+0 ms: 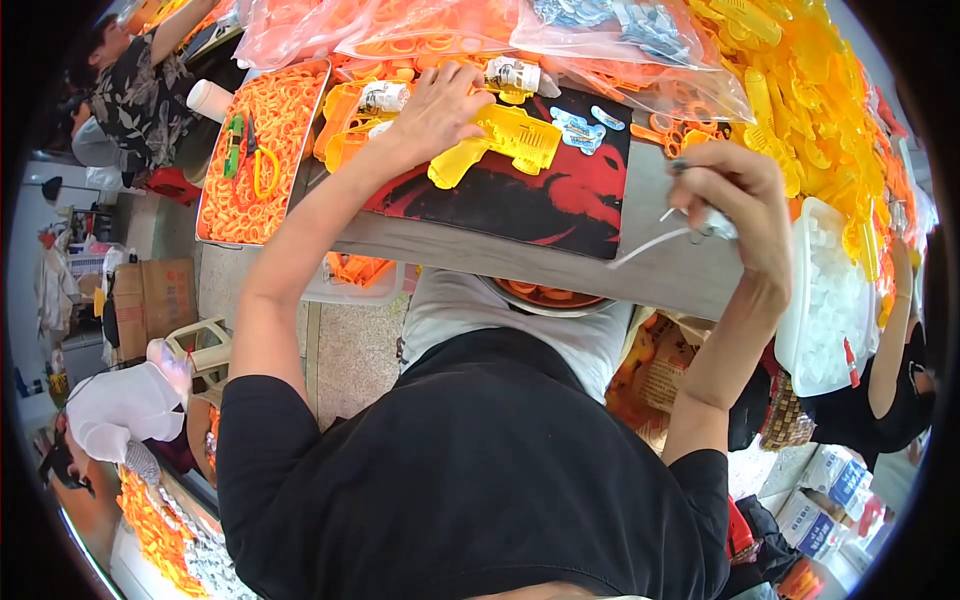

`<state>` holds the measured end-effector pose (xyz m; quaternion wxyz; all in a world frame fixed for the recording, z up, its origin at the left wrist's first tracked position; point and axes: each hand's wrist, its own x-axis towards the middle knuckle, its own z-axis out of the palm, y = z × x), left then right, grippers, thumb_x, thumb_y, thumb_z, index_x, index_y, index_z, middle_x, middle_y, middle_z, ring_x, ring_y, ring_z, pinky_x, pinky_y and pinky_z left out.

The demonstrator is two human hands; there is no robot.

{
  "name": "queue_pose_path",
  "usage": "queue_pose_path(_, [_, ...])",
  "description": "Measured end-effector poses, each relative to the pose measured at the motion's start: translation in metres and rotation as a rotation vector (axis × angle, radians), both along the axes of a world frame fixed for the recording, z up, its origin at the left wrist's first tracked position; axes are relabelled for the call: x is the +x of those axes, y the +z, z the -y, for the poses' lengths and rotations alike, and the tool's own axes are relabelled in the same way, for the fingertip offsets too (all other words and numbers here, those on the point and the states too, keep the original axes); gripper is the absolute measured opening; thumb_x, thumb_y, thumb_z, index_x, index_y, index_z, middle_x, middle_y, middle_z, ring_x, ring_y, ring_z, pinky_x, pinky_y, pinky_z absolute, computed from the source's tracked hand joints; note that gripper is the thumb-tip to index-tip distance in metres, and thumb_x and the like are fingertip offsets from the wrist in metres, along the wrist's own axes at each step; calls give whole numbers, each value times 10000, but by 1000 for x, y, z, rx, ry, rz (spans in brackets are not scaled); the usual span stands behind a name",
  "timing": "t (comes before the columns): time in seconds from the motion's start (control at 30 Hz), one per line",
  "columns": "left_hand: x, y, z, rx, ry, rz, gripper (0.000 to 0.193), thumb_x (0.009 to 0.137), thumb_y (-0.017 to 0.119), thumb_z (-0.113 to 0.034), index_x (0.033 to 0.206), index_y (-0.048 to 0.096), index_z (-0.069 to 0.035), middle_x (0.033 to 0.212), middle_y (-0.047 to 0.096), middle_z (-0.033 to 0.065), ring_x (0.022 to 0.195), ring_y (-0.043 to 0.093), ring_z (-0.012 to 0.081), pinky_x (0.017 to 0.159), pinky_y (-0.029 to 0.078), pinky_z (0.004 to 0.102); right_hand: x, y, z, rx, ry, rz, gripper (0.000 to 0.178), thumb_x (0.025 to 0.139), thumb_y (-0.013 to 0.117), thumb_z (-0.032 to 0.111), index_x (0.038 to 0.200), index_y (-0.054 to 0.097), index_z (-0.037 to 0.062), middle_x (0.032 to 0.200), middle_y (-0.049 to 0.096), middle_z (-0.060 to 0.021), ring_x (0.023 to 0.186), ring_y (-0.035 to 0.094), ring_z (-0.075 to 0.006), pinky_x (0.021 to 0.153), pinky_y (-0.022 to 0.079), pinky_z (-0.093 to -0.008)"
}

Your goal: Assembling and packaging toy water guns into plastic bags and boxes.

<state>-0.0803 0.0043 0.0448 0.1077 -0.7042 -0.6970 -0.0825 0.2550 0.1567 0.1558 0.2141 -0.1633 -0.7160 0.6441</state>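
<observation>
My left hand (437,115) is over a row of yellow toy parts on a black and red mat (570,215). Its fingers are bent and apart, with the thumb beside a yellow plastic toy part (520,140); the contact under the fingers is hidden. White printed cylinders (515,74) lie among the parts around it. Raised over the right of the table, my right hand (735,190) is closed on a small whitish, shiny piece (715,222) of unclear kind. A thin white strip (650,243) trails from it. Blue stickers (577,130) lie flat on the mat.
A tray of orange rings (225,205) with scissors (263,170) stands left. A white tub of translucent pieces (835,290) is at right. Bagged orange parts (430,30) and heaped yellow parts (800,100) line the back. Other people sit to both sides.
</observation>
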Motion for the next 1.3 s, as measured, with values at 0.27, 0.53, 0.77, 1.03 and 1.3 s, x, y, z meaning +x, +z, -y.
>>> queue_pose_path(0.27, [42,6,14,99,121,575,353,878,739,-169,1137,536,-40,1071,669,126,1020,675,351,919,514,414,-102,-102,26,135,200,398,180,970,669,150,934,716,-20,702,664,-28,572,604,-73,524,470,-224])
queue_pose_path(0.53, [75,-36,25,283,300,1305,352,892,659,-15,1237,589,-18,1106,680,83,1009,649,162,911,518,315,-103,-113,33,523,-11,221,189,925,707,135,946,702,-52,858,682,-99,726,638,-176,683,499,-315])
queue_pose_path(0.77, [72,-23,18,262,226,1184,287,894,600,16,1178,569,-14,1070,680,164,1007,673,288,886,521,374,-95,-112,36,541,-55,282,191,911,713,127,937,693,-61,903,679,-124,797,647,-243,750,503,-353])
queue_pose_path(1.03, [73,-23,12,264,178,975,253,912,592,15,1160,553,-20,1053,669,182,1003,681,339,890,515,400,-97,-103,33,658,1,311,195,892,721,129,883,663,-57,843,647,-160,734,638,-292,704,489,-386])
queue_pose_path(1.3, [84,-8,9,302,121,873,264,894,559,42,1150,530,-14,1018,659,217,985,650,412,855,502,466,-93,-106,29,640,21,300,201,900,696,136,868,639,-55,819,631,-169,718,630,-318,677,480,-404])
